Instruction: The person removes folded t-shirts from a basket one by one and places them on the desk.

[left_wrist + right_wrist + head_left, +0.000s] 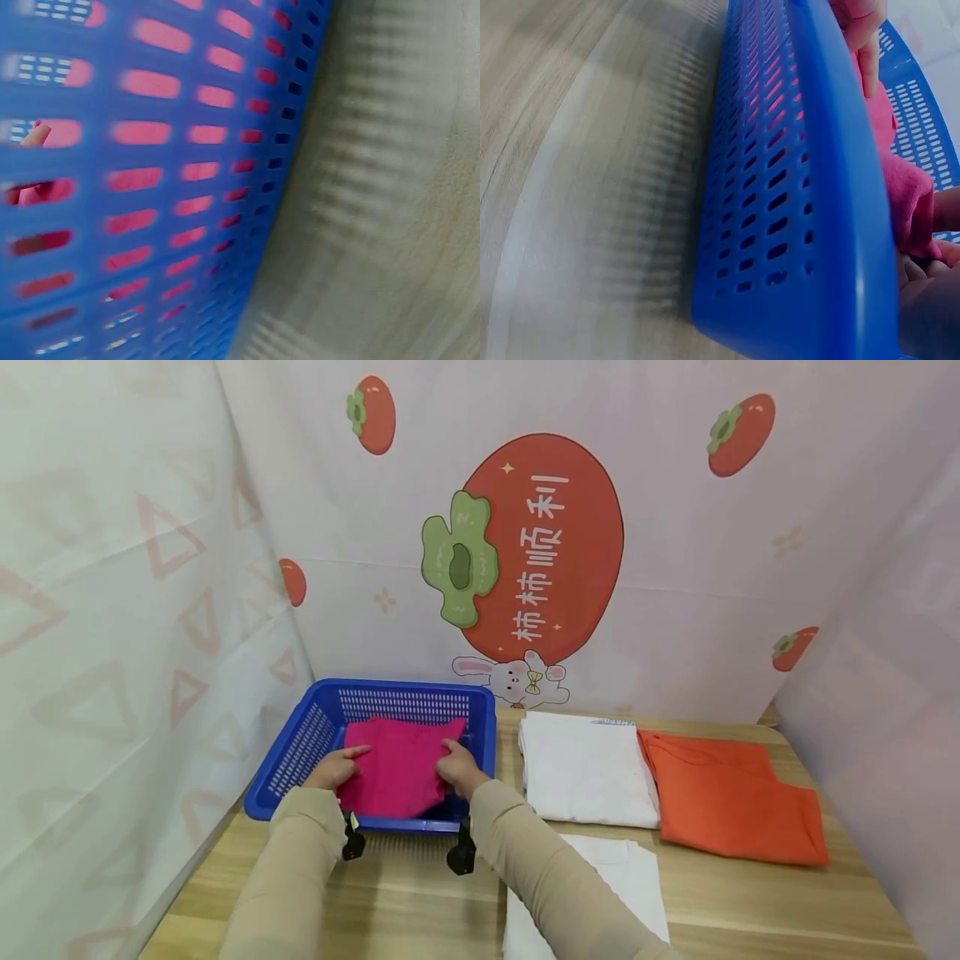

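Observation:
A folded pink cloth [396, 764] lies inside a blue plastic basket [487, 727] with slotted walls. At the cloth's left edge my left hand [334, 768] grips it, fingers over the top. My right hand [459, 767] pinches its right side, where a corner sticks up. In the right wrist view, the right hand [930, 289] holds a bunched part of the pink cloth [909, 199] behind the basket's near wall. Through the slots in the left wrist view, pink fabric [148, 84] and a fingertip [36, 136] show.
Right of the basket on the wooden table [405, 902] lie a folded white garment [588, 772] and folded orange trousers [738, 802]. Another white garment [622, 877] lies nearer, partly under my right sleeve. Printed cloth walls [675, 568] stand at the back and sides.

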Tool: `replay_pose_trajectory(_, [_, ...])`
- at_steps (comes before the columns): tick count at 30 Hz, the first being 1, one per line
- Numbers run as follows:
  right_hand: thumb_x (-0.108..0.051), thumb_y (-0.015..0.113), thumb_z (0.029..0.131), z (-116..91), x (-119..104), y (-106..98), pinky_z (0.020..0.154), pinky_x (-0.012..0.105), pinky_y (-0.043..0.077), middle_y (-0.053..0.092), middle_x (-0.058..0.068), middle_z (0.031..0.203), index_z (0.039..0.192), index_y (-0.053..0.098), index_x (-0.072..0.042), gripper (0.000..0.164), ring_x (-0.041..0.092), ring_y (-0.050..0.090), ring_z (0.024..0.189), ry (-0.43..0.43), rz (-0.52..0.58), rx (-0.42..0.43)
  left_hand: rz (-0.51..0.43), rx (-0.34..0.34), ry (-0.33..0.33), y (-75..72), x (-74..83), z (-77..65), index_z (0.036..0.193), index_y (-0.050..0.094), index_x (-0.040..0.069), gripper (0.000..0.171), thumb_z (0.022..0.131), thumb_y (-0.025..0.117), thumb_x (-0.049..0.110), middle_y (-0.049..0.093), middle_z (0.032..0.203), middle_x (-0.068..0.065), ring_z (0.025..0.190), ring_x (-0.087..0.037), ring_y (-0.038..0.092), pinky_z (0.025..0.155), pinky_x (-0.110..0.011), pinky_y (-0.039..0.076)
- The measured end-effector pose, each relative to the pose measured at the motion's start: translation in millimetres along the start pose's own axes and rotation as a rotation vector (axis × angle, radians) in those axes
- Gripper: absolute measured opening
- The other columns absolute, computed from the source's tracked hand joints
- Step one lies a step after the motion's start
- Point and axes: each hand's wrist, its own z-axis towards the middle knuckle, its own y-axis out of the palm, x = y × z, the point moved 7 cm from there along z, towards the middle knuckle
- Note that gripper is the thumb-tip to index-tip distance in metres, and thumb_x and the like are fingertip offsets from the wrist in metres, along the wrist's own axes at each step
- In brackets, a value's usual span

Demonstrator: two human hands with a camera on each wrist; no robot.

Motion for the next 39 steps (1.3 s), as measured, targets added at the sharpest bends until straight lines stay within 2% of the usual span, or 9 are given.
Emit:
replay_pose_trajectory(3, [0.018,0.037,0.069,-7.7,-7.6,-0.5,0.039,0.023,0.036,0.045,0.018,0.092,0.132,0.032,-0.001,0.065,0.014,0.037,0.043,-0.028,-0.011,-0.025,-0.034,0.019,0.005,-5.8,3.5,-3.9,0.13,0.038,0.006,0.057,0.075,0.041,-0.008,0.017,0.135,-0.026,0.096,-0.032,0.037,0.065,-0.031,0.038])
replay_pose_trajectory(5, [0.017,0.038,0.069,-1.0,-5.9,-1.8,0.039,0.022,0.037,0.045,0.02,0.096,0.131,0.033,-0.001,0.065,0.014,0.038,0.044,-0.068,-0.031,-0.033,-0.061,0.029,0.009,-9.8,7.0,-7.0,0.13,0.039,0.008,0.058,0.075,0.042,-0.008,0.017,0.136,-0.025,0.094,-0.033,0.039,0.064,-0.031,0.038])
replay_pose_trajectory(10, [0.017,0.044,0.067,6.7,-8.3,-12.1,0.038,0.022,0.038,0.046,0.018,0.097,0.131,0.035,-0.006,0.069,0.013,0.04,0.044,-0.118,-0.062,-0.068,-0.048,0.054,0.07,-16.6,22.5,-14.4,0.13,0.04,0.009,0.057,0.076,0.044,-0.007,0.018,0.135,-0.025,0.096,-0.033,0.036,0.067,-0.032,0.037])
replay_pose_trajectory(15, [0.015,0.046,0.068,0.5,-13.2,-36.9,0.039,0.025,0.038,0.046,0.018,0.099,0.132,0.036,-0.011,0.07,0.015,0.04,0.046,-0.095,-0.084,-0.069,-0.06,0.015,0.13,-6.4,41.4,-20.6,0.13,0.039,0.01,0.053,0.08,0.045,-0.005,0.017,0.137,-0.023,0.106,-0.032,0.032,0.079,-0.038,0.038])
replay_pose_trajectory(20, [0.013,0.047,0.071,-11.5,-22.4,-53.3,0.048,0.029,0.041,0.04,0.017,0.114,0.132,0.035,-0.012,0.067,0.02,0.047,0.063,-0.085,-0.059,-0.096,-0.085,0.005,0.196,-3.9,61.2,-31.9,0.129,0.041,0.01,0.05,0.082,0.047,-0.004,0.017,0.138,-0.021,0.119,-0.031,0.023,0.091,-0.044,0.03])
replay_pose_trajectory(30, [0.013,0.045,0.077,-37.9,-38.6,-66.2,0.058,0.031,0.046,0.039,0.016,0.125,0.133,0.032,-0.014,0.063,0.024,0.048,0.086,-0.121,-0.018,-0.17,-0.081,-0.017,0.267,-8.5,84.6,-63.0,0.127,0.045,0.012,0.045,0.083,0.051,0.001,0.019,0.138,-0.018,0.121,-0.03,0.025,0.089,-0.041,0.035])
replay_pose_trajectory(35, [0.013,0.045,0.078,-50.7,-48.6,-71.7,0.067,0.038,0.047,0.034,0.014,0.131,0.134,0.03,-0.014,0.064,0.028,0.045,0.1,-0.156,-0.018,-0.216,-0.098,-0.027,0.3,-9.9,96.3,-79.7,0.126,0.047,0.011,0.044,0.083,0.052,0.002,0.022,0.138,-0.016,0.119,-0.028,0.028,0.081,-0.032,0.039])
replay_pose_trajectory(37, [0.012,0.044,0.079,-55.1,-51.1,-74.0,0.069,0.038,0.047,0.033,0.015,0.132,0.135,0.029,-0.013,0.063,0.029,0.044,0.102,-0.173,-0.024,-0.237,-0.098,-0.02,0.311,-9.6,100.3,-86.1,0.125,0.047,0.011,0.044,0.083,0.053,0.002,0.025,0.137,-0.016,0.113,-0.025,0.033,0.076,-0.027,0.04])
replay_pose_trajectory(39, [0.011,0.045,0.079,-58.7,-51.3,-77.8,0.068,0.039,0.047,0.034,0.014,0.132,0.134,0.03,-0.014,0.062,0.029,0.044,0.103,-0.178,-0.024,-0.236,-0.078,-0.005,0.322,-8.4,103.6,-92.4,0.124,0.048,0.011,0.043,0.082,0.054,0.003,0.031,0.133,-0.017,0.098,-0.022,0.042,0.068,-0.024,0.04])
